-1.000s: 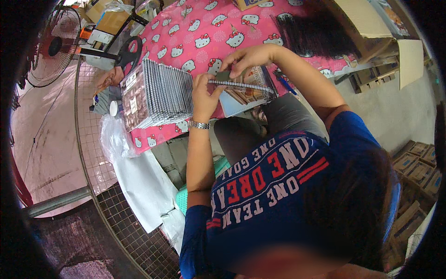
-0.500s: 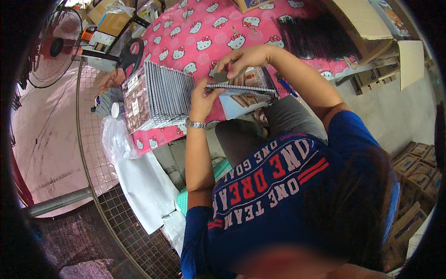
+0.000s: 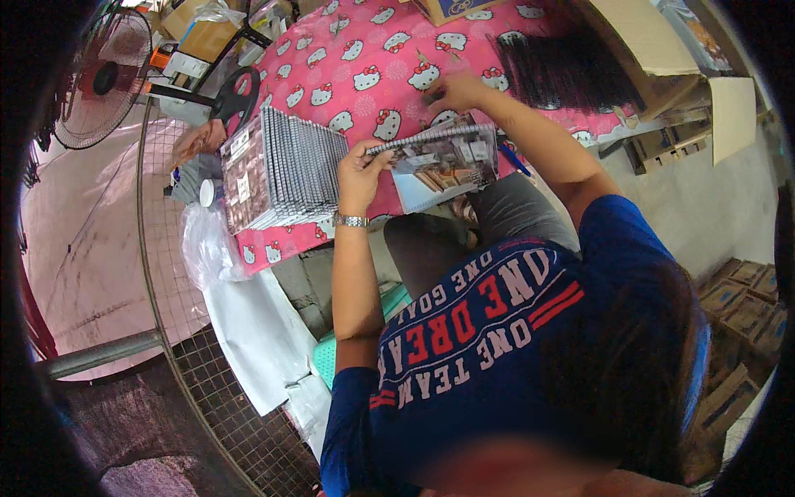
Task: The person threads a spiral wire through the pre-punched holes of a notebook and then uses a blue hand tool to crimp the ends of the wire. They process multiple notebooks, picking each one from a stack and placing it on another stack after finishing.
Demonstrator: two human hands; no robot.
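A spiral-bound notebook (image 3: 451,166) with a photo-printed cover is in front of me, tilted at the table's near edge. My left hand (image 3: 362,176) grips its left end by the coil, thumb on the cover side. My right hand (image 3: 457,93) is beyond the notebook, over the pink tablecloth, its fingers pointing left. Those fingers are smeared and partly hidden, so whether they hold anything is unclear. Close beside my left hand, a tall stack of similar spiral-bound notebooks (image 3: 286,166) stands with the coils facing right.
A pink patterned cloth (image 3: 364,103) covers the table. Many thin black strands (image 3: 563,70) lie at the far right, near an open cardboard box (image 3: 654,50). A blue pen (image 3: 513,156) rests right of the notebook. At left are a fan (image 3: 103,79) and a plastic bag (image 3: 207,248).
My right hand has moved away from the coil, up and to the right over the cloth. The notebook's cover has tipped to face me more. My left hand keeps its grip.
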